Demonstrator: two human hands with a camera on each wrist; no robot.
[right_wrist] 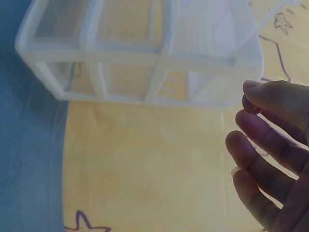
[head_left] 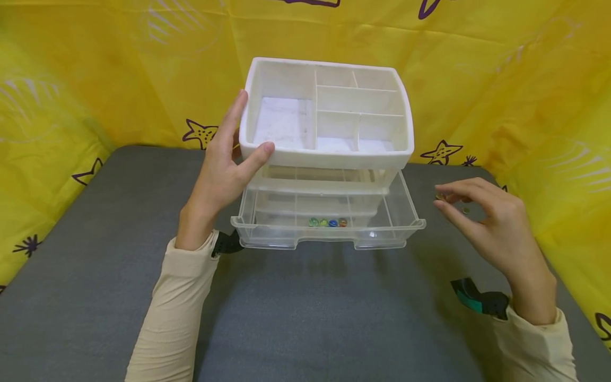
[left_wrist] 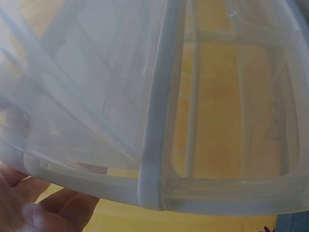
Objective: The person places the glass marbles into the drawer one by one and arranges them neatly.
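A person's left hand (head_left: 219,172) grips a white plastic organiser (head_left: 329,158) by its left edge, thumb over the front rim. The organiser stands towards the middle of the table's far edge, its top tray divided into compartments. Below, a clear drawer (head_left: 272,234) juts forward, and four marbles (head_left: 333,223), green, yellow-green, blue and orange, sit in a row behind its front wall.

The right hand (head_left: 501,231), off to the drawer's right, pinches a small marble (right_wrist: 251,105) between thumb and forefinger. A second tiny round object (head_left: 465,210) shows between that hand's fingers; I cannot tell whether they hold it or it lies beyond.

The pinch is only at the fingertips, so a smooth marble could squirt out and roll off the table's right edge. A knock to the jutting drawer might tip it and scatter the row; a hard pull by the left hand could shift the organiser.

The table (head_left: 329,318) is dark grey with rounded far corners. Yellow cloth (head_left: 143,69) printed with purple starfish and white shells hangs behind it and along both sides.
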